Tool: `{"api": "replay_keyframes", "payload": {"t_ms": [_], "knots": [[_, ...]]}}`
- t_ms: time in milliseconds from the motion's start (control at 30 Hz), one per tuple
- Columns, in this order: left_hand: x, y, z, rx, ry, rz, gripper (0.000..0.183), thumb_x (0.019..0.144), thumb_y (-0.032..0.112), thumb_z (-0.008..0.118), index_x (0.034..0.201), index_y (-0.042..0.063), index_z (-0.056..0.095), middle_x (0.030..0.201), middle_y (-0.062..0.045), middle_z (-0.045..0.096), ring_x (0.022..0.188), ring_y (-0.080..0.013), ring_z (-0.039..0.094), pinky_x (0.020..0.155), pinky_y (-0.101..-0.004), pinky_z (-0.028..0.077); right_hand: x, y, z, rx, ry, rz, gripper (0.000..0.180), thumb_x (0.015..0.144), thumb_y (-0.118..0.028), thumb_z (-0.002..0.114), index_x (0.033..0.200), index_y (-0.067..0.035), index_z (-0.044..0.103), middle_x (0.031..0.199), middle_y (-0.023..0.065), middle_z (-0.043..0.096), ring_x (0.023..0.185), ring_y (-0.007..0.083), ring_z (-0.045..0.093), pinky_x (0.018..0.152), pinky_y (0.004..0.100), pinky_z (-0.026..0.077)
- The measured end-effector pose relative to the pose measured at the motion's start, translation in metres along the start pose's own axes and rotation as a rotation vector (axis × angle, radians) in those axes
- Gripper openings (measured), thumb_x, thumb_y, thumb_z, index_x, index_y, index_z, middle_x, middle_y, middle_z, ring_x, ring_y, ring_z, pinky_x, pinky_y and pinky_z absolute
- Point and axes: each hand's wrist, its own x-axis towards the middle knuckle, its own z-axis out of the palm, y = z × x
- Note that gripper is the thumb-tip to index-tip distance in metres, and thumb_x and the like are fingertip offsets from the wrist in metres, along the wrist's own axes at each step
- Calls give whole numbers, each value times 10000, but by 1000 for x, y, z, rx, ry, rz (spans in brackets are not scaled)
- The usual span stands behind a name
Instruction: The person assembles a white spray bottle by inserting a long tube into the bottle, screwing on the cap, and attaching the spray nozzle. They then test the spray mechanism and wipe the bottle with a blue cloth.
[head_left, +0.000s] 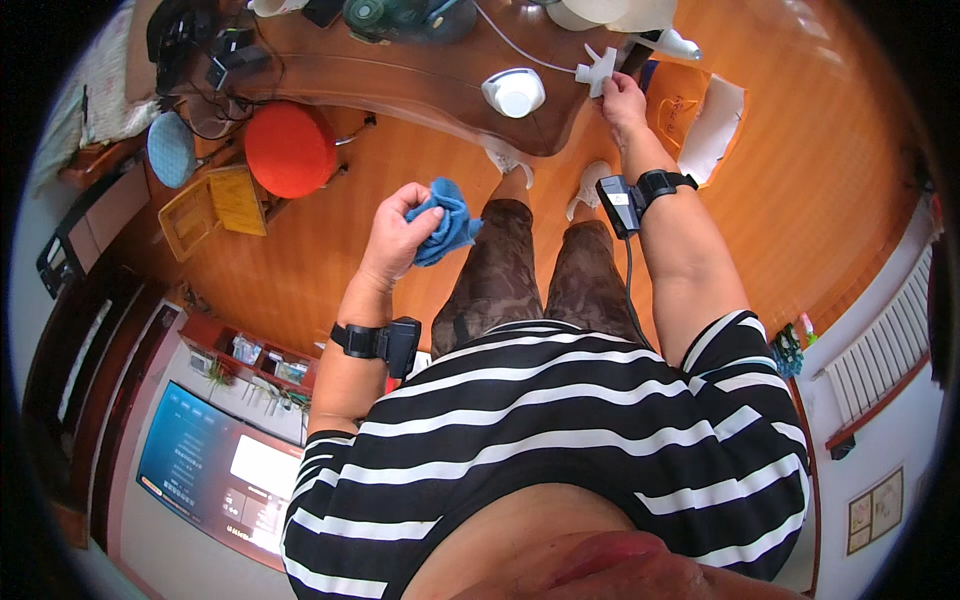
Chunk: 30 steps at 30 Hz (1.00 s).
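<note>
My left hand (405, 232) grips a crumpled blue cloth (448, 225) in front of my left thigh. Out to the right, my right hand (624, 101) holds a white trigger spray head (598, 70) by the brown table's corner. A thin white tube (521, 51) runs from the spray head back across the table (420, 79). On the table, left of my right hand, stands a white container (515, 92). Farther back, a dark green translucent vessel (409, 16) is cut by the picture's top edge.
A round red stool (290, 149), a light-blue seat (171, 150) and a small wooden stool (214, 210) stand at the left. An orange paper bag (679, 101) is beside the table's right end. Black devices with cables (236, 64) crowd the table's left end.
</note>
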Motion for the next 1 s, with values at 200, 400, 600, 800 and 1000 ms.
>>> {"api": "replay_keyframes", "payload": {"t_ms": [200,400,600,800,1000], "knots": [[29,16,9,-355,138,129,269,937,146,531,1166,5,515,1052,-101,630,948,-180,631,855,-324,525,0,-18,7,-608,-113,-283,467,807,-244,670,1232,-59,604,1075,229,662,1005,421,620,885,467,491],[99,1,-9,-933,135,31,417,1005,348,359,1179,29,565,1179,-134,639,1061,-325,623,960,-486,492,-69,-72,4,-769,-260,-692,821,721,-175,771,1426,-88,359,1380,236,461,1232,390,484,1039,435,418],[180,-19,-32,-706,338,172,336,963,292,478,1178,63,595,1120,-96,647,1076,-292,604,939,-412,473,-79,-86,29,-624,-345,-901,813,641,-101,813,1358,-106,431,1350,171,492,1272,362,450,1069,418,403],[163,-16,-5,570,365,574,598,775,124,689,1320,17,468,1260,-131,538,1159,-290,528,986,-390,432,-58,-76,45,-529,-345,-914,629,628,-123,816,1204,-108,563,1198,122,610,1165,339,539,988,419,461],[123,31,64,807,155,990,701,729,112,802,1337,52,459,1310,-119,560,1206,-230,534,1008,-361,425,-60,-75,45,-500,-342,-969,495,648,-222,822,1087,-104,628,1046,102,657,1027,327,607,902,420,503]]}}
